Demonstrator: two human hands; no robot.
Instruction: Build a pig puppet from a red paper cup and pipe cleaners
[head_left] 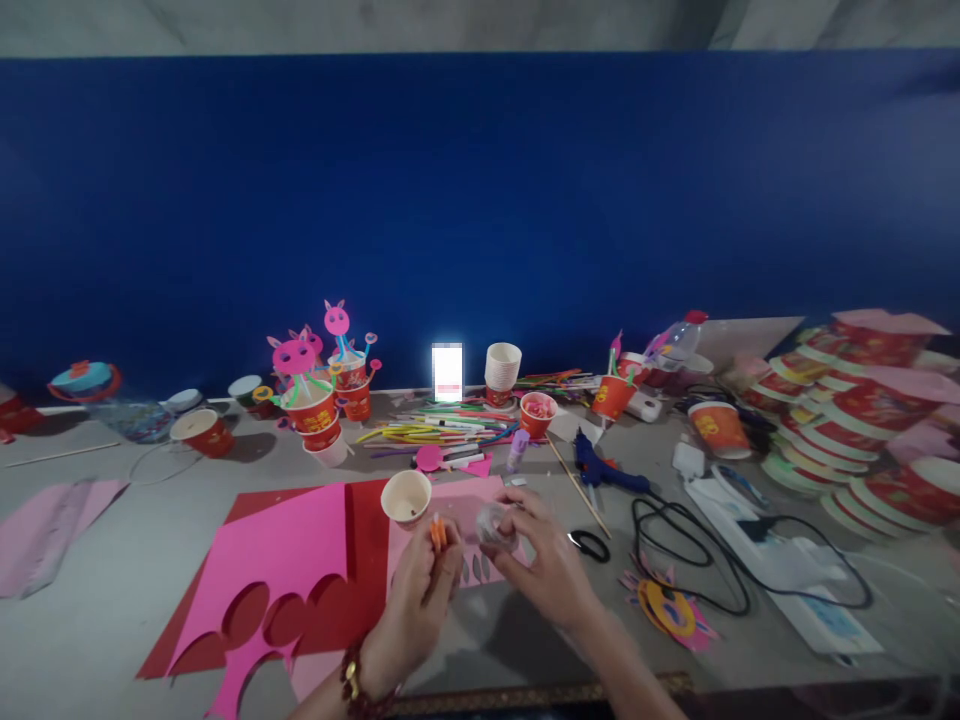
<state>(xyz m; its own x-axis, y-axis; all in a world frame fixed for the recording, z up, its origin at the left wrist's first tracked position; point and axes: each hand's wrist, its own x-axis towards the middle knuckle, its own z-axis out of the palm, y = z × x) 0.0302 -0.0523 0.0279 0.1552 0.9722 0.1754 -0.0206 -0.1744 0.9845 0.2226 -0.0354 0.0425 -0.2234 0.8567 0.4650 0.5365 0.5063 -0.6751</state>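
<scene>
Near the front middle of the table, my left hand (426, 585) is closed around a small orange item (438, 533), which pokes out at the top of the fingers. To its right, my right hand (541, 555) grips a clear, roundish plastic item (495, 527) between thumb and fingers. The two hands are apart, above a light pink sheet (474, 492) that bears small grey leaf-like shapes. An upright paper cup (406, 498) stands just behind my left hand, with something small and dark inside.
Left of my hands lies cut pink paper (289, 545) on a red sheet (369, 577). To the right are black scissors (590, 545), a blue glue gun (604, 470), its cable and a white power strip (795, 590). Cup figures (309, 415), coloured sticks and stacked cups line the back and right.
</scene>
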